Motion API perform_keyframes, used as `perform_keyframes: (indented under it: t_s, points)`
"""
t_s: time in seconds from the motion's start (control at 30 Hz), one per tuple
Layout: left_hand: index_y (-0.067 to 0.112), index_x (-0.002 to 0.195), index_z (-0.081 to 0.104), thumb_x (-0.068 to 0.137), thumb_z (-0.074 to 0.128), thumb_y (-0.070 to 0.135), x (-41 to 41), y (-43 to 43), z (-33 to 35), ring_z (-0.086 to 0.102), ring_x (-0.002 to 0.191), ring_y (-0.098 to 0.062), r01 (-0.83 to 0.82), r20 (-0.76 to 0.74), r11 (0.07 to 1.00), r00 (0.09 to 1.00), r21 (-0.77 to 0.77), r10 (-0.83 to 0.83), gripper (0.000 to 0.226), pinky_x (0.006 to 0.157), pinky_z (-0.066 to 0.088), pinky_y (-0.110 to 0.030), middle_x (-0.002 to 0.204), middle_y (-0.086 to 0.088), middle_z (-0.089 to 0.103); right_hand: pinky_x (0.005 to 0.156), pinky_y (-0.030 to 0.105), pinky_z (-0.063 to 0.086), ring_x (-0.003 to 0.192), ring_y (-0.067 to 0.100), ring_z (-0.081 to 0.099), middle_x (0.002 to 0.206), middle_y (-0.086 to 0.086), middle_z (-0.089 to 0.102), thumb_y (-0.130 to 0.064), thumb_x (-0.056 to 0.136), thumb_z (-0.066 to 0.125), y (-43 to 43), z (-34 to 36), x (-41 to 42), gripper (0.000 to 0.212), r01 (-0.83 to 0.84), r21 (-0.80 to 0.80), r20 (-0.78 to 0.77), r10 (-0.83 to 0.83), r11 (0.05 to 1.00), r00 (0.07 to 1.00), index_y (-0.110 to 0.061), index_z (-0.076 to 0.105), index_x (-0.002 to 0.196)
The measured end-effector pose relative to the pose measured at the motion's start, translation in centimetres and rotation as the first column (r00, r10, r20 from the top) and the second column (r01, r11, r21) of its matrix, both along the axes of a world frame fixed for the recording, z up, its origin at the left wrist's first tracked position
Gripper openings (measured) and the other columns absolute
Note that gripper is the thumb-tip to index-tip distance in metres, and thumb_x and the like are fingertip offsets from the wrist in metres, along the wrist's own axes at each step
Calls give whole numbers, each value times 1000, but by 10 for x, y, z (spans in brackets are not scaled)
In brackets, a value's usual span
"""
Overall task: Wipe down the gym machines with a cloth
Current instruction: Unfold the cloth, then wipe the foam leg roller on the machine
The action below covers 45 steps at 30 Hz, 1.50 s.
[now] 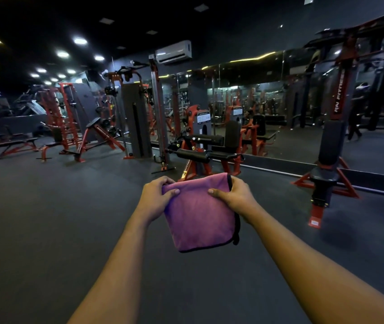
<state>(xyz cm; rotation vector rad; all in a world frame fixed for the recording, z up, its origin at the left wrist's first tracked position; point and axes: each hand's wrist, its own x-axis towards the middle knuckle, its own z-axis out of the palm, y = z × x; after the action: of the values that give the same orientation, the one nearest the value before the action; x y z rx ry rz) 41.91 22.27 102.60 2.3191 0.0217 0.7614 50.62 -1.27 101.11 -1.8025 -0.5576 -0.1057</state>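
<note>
A folded purple cloth (199, 218) with a dark trim hangs in front of me over the dark floor. My left hand (157, 198) grips its top left corner, thumb on the front. My right hand (234, 195) grips the top right corner the same way. Straight ahead, a red and black leg machine (206, 142) with padded rollers stands just beyond the cloth. A red and black seated machine (331, 146) marked RN FITNESS stands to the right.
A grey cable weight stack (137, 120) rises left of the leg machine. Red benches and racks (69, 134) fill the far left. A mirror wall (279, 108) runs behind the machines, with a person reflected at the right. Dark rubber floor (57, 218) spreads around me.
</note>
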Motion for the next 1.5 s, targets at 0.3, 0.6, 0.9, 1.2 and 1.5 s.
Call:
perform_keyframes:
  t_s: [0.3,0.6,0.9,1.2,1.5]
  points:
    - [22,98,71,88,76,21,160,76,1,59,87,2,-62,-22,998,998,11,62,12,66,39,-8,92,11,67,81,23,56,94,2,68,100,-12,73,-31,80,88,80,0,169,30,-47,-2,15,47,999,999,-38,66,100]
    - [17,98,73,85,78,19,344,222,-25,61,85,-6,-77,-43,997,996,8,77,14,66,39,-4,92,5,70,68,9,48,77,-13,64,87,-19,69,-25,80,87,223,-16,353,28,-50,-57,48,52,997,998,-36,65,94]
    - [18,96,71,86,77,19,535,386,-16,62,88,-10,-51,-97,998,994,48,55,12,65,37,-6,92,4,70,67,3,47,79,-13,64,91,-18,70,-25,81,87,381,-16,544,28,-22,-79,34,25,997,999,-29,70,104]
    - [19,98,70,88,75,16,755,515,-47,57,82,-2,-25,-148,997,988,78,37,11,65,38,-5,92,5,69,82,24,57,90,2,71,96,-9,76,-28,76,91,507,-52,772,36,-31,-25,-29,30,999,999,-24,74,107]
    - [18,96,71,87,76,15,964,642,-41,59,83,1,-48,-234,996,970,77,65,11,64,38,-3,91,7,71,78,28,62,90,11,75,98,0,78,-18,76,91,632,-44,992,34,-174,-42,-193,163,984,968,-20,74,106]
